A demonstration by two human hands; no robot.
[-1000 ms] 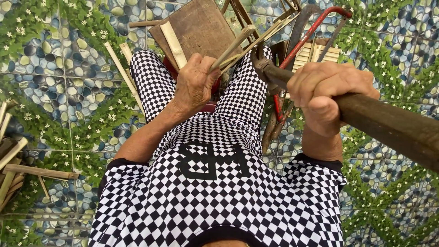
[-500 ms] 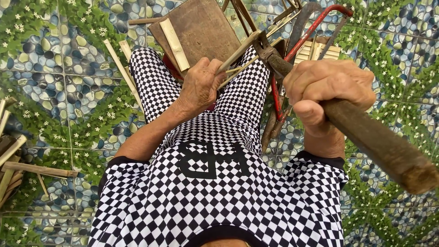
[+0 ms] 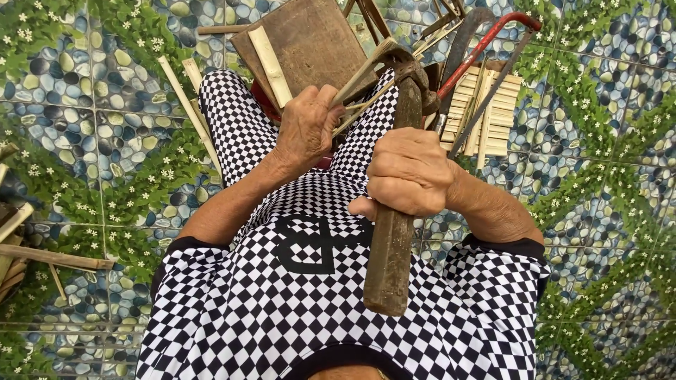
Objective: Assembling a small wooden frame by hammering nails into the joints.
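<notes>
1. Left hand (image 3: 304, 127) was wrapped around a bundle of thin bamboo strips (image 3: 362, 70), grip pinching them tight over the lap, above the checkered trousers.
2. Right hand (image 3: 408, 176) had its grip pressed together around the wooden handle of a heavy knife (image 3: 394, 232), blade end meeting the strips.
3. Looked like the splitting step to me. Next move probably calls for steady pressure along the grain, fingers kept off the blade.
4. Wooden board (image 3: 310, 42), red-framed saw (image 3: 486, 46) and cut slats (image 3: 493, 112) lay on the tiled floor (image 3: 105, 141) ahead.
</notes>
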